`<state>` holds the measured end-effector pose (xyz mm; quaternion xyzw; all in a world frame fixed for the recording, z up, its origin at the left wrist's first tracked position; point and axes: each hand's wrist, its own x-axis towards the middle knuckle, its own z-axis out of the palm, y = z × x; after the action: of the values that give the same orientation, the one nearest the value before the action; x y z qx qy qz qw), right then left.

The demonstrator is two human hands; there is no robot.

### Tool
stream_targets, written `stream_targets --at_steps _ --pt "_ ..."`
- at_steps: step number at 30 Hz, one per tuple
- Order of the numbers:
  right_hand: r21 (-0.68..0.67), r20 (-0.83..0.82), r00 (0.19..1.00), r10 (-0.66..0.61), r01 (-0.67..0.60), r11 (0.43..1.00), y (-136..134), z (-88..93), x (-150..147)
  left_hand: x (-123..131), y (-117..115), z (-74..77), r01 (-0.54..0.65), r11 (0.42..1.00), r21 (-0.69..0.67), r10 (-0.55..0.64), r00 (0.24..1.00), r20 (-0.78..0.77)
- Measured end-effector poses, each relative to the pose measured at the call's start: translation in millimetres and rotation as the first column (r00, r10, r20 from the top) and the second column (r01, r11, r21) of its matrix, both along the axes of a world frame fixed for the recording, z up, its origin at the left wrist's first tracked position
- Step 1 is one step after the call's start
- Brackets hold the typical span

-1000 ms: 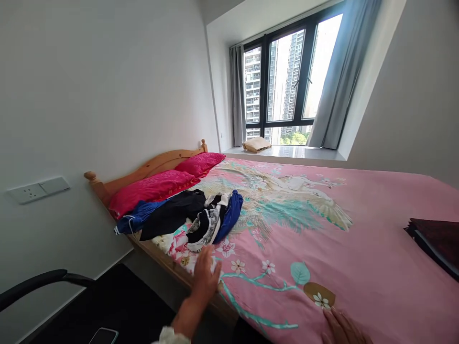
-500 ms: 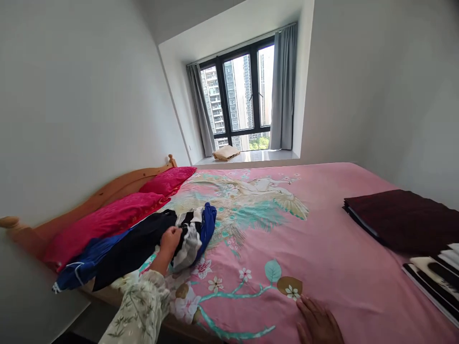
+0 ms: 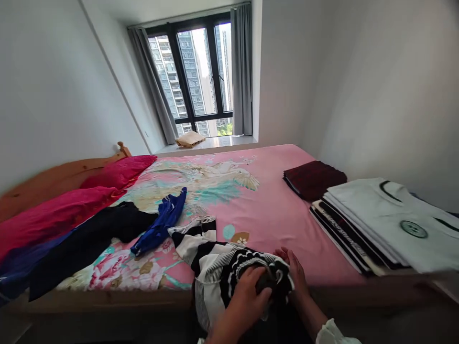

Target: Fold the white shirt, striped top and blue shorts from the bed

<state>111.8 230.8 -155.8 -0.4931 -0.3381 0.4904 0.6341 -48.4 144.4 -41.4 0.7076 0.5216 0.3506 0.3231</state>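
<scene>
A black-and-white striped garment [image 3: 211, 258] lies bunched at the near edge of the pink flowered bed [image 3: 251, 210]. My left hand [image 3: 247, 296] is closed on its dark collar end. My right hand [image 3: 296, 272] touches the same bunch from the right, fingers curled against the fabric. A blue garment [image 3: 161, 227] and a black garment [image 3: 96, 239] lie to the left of it.
Two magenta pillows [image 3: 71, 200] rest against the wooden headboard [image 3: 53, 179]. On the right side of the bed stands a stack of folded shirts [image 3: 380, 224] with a folded dark red cloth [image 3: 313, 179] behind it. A window with grey curtains is at the far end.
My left hand reached into the clothes pile, took the striped garment and pulled it to the near bed edge. My right hand left the sheet and joined it. The view swung right.
</scene>
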Motion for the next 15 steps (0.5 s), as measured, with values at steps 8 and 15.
stream_targets --at_steps 8,15 --pt "0.025 0.373 0.927 -0.042 0.035 0.999 -86 4.5 14 -40 -20 -62.8 -0.324 0.924 0.204 0.354 0.925 -0.136" --pt "0.165 0.763 0.642 0.080 -0.312 0.936 -91 -0.7 -17 -31 2 -70.5 -0.517 0.854 0.062 0.518 0.828 -0.215"
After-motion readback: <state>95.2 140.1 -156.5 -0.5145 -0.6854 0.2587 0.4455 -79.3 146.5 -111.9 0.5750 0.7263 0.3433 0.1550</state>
